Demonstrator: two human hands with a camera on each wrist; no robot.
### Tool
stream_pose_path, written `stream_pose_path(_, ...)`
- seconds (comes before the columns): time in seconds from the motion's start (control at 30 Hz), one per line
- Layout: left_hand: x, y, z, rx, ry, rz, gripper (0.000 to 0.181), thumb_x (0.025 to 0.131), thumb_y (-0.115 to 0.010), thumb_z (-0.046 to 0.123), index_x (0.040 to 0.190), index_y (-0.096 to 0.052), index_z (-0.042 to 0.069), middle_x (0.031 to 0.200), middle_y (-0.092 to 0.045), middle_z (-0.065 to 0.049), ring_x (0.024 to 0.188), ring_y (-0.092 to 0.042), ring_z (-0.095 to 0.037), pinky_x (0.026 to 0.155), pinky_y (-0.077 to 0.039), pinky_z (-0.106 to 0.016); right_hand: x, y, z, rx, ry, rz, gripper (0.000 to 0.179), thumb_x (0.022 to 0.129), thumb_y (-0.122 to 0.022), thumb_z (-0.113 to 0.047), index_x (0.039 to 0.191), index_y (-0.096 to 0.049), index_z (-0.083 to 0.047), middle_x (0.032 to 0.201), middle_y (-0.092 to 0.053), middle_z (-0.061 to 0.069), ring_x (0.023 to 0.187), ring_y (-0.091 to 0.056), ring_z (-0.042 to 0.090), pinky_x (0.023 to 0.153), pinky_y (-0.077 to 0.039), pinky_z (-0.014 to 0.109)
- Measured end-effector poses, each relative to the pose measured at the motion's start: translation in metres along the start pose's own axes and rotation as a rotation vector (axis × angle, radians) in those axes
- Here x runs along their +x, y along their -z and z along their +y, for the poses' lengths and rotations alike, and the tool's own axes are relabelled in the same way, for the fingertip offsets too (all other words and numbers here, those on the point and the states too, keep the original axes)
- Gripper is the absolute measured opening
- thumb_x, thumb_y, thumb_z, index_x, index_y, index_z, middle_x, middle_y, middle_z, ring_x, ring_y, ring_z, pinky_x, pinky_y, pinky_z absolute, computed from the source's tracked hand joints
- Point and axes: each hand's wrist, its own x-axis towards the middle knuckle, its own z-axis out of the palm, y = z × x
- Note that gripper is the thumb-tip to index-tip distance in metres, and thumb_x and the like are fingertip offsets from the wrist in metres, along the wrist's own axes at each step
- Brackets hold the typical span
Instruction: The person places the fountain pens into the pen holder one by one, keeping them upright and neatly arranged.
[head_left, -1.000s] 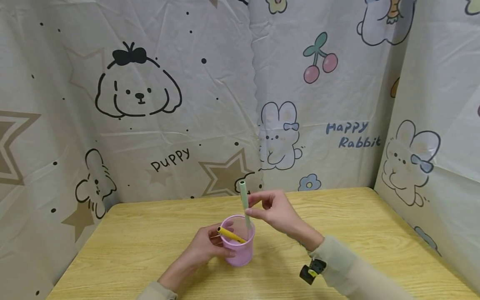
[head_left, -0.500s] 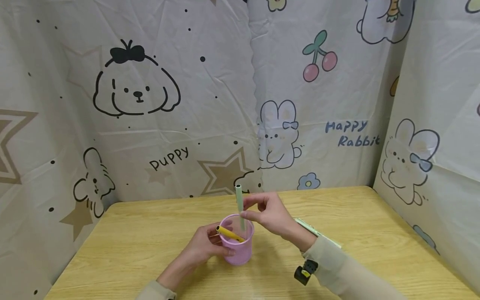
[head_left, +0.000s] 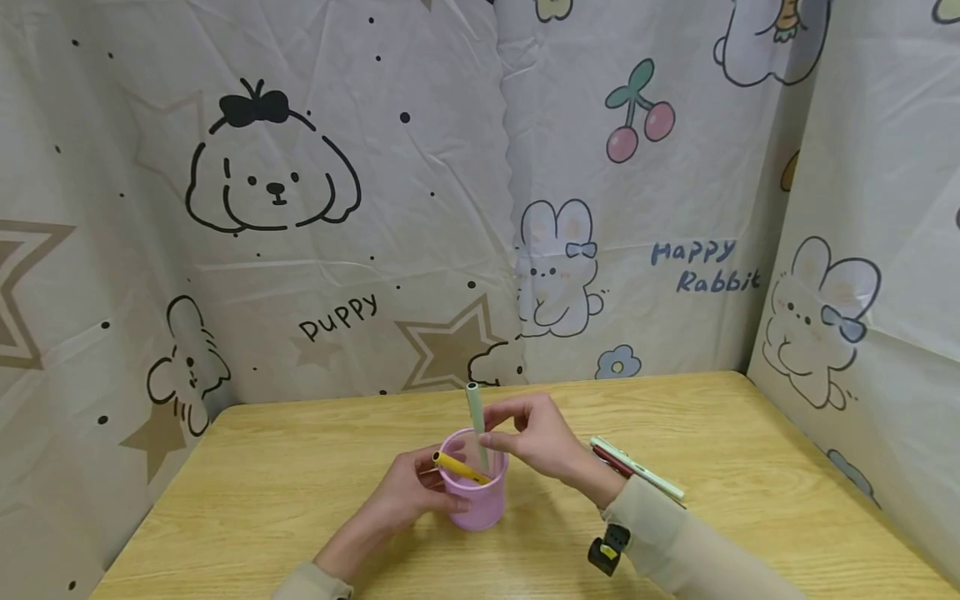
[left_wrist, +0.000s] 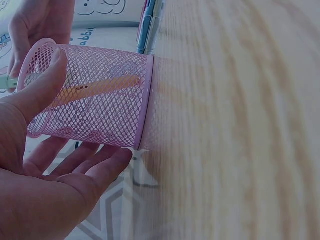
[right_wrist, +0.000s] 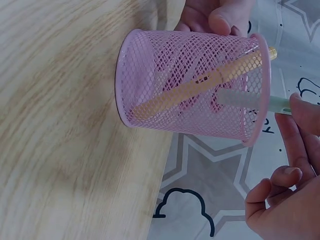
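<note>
A pink mesh pen holder (head_left: 478, 507) stands upright on the table. My left hand (head_left: 408, 490) grips it from the left, thumb on the near side and fingers behind. Inside leans a yellow pen (right_wrist: 185, 95), its top end sticking out past the rim. Between thumb and fingertips my right hand (head_left: 542, 437) pinches a pale green pen (head_left: 476, 408) near the rim. That pen is nearly vertical, and its lower end is inside the holder, above the bottom, as the right wrist view shows through the mesh.
Right of the right wrist lie a light green pen (head_left: 647, 472) and a dark red pen (head_left: 612, 460), partly hidden by the sleeve. The wooden table (head_left: 300, 467) ends at a printed curtain (head_left: 420, 208) behind and at the sides.
My right hand has lowered the pale green pen further into the holder and shifted slightly left. The pens beside the right forearm have come into view. The left hand keeps its grip.
</note>
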Motion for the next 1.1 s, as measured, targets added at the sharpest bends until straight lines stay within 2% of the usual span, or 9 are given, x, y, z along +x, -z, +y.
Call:
stream_pose_path(0.27,-0.001,0.001,0.0,-0.003,0.003,-0.012,0.073,0.08,-0.087,-0.008,0.145,-0.055,-0.01,0.139,-0.063,-0.025,0.125,-0.064,-0.037,0.103,-0.056,-0.038,0.001,-0.004,0.003,0.004,0.007,-0.005,0.018,0.089,-0.084,-0.007,0.107,-0.082,-0.003,0.097,-0.079,0.005,0.065,-0.05,0.008,0.055,-0.031,0.021)
stream_pose_path(0.43,0.0,0.002,-0.001,-0.002,-0.001,-0.016,0.071,0.08,-0.088,-0.008,0.144,-0.056,-0.009,0.136,-0.065,-0.023,0.124,-0.065,-0.036,0.103,-0.056,-0.038,0.002,-0.006,0.005,-0.001,0.002,-0.003,0.019,0.089,-0.084,-0.006,0.107,-0.082,0.0,0.097,-0.079,0.005,0.07,-0.054,0.009,0.056,-0.032,0.021)
stream_pose_path(1.1,0.001,0.003,-0.002,-0.012,-0.009,-0.023,0.07,0.081,-0.088,-0.007,0.144,-0.057,-0.009,0.133,-0.067,-0.021,0.123,-0.065,-0.036,0.102,-0.056,-0.038,0.005,-0.011,0.01,-0.041,-0.007,0.001,0.015,0.089,-0.086,-0.008,0.104,-0.083,-0.005,0.096,-0.079,0.003,0.085,-0.063,0.017,0.059,-0.037,0.021)
